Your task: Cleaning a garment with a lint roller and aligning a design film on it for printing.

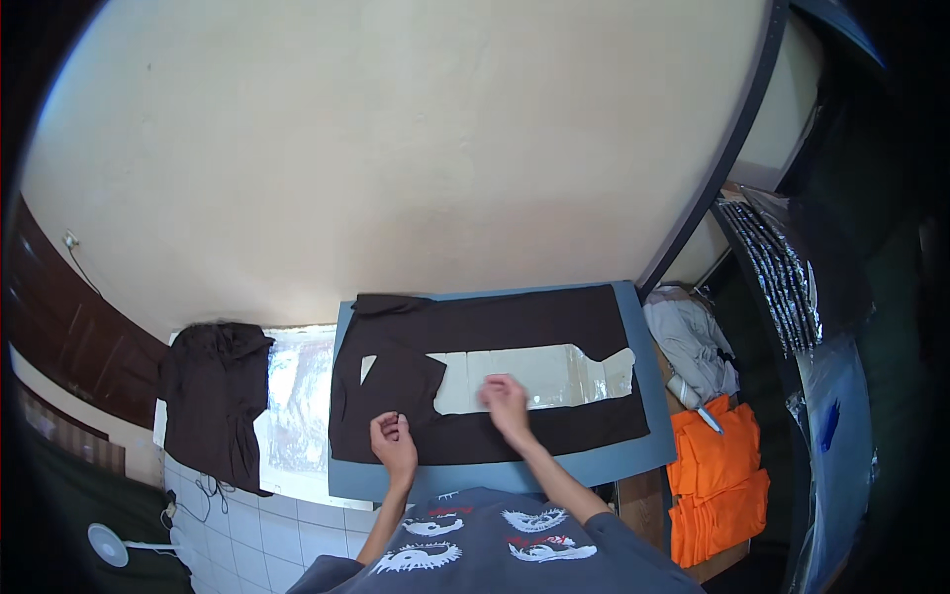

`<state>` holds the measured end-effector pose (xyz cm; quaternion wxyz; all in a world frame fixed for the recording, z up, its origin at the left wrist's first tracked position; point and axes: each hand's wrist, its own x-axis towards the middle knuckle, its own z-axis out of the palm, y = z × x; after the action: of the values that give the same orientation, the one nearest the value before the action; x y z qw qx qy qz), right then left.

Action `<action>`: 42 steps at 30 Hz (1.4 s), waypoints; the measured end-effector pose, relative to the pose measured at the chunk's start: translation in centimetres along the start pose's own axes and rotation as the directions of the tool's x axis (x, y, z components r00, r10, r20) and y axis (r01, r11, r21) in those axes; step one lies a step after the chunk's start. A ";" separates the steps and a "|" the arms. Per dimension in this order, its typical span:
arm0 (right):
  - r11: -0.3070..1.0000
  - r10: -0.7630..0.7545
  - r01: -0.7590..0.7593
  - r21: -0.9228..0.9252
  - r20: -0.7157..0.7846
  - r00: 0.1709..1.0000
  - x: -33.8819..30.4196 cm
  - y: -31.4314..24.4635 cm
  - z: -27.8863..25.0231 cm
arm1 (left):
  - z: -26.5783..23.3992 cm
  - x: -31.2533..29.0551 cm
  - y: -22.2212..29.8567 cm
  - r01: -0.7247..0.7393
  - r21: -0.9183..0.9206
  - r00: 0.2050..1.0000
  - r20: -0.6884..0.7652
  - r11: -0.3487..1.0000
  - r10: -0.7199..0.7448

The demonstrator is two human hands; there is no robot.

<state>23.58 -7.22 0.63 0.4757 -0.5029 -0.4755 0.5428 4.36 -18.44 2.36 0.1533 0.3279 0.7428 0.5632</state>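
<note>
A dark brown piece of cloth (475,322) lies spread flat on a blue-grey board (554,470). On top of it is a pale cut-out panel (505,366), long and shiny in places, with curved notches at its right end. A brown cloth flap (396,374) covers most of the panel's left end. My left hand (395,447) is at the near edge of the cloth, fingers loosely curled and apart from the thumb, with nothing seen in them. My right hand (507,404) is over the panel's near side; its fingers are smeared by motion.
Left of the board, more dark brown fabric (213,406) lies on a shiny white surface (297,416). To the right are folded orange cloths (717,485), a marker pen (711,421) and a heap of grey cloth (688,342). A wall (396,148) rises behind; a white fan (109,544) stands lower left.
</note>
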 end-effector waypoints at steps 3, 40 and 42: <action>0.982 0.157 -0.137 -0.130 0.163 0.974 -0.1 0.1 5.8 | 0.8 0.0 -2.0 0.271 -0.295 0.962 0.042 0.916 -0.271; 0.529 -0.391 0.846 -0.062 0.867 0.308 -5.2 -1.4 7.4 | -4.2 5.6 -3.0 0.817 -0.554 0.526 0.602 0.160 -0.601; 0.378 -0.411 0.923 -0.077 0.879 0.242 -5.7 -1.6 7.6 | -5.5 6.2 -4.3 0.864 -0.487 0.482 0.725 0.127 -0.492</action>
<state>16.28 -13.03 3.07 0.2427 -0.0721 -0.9399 0.2292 -4.89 -19.02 0.93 0.6758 -0.0695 0.3982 0.6164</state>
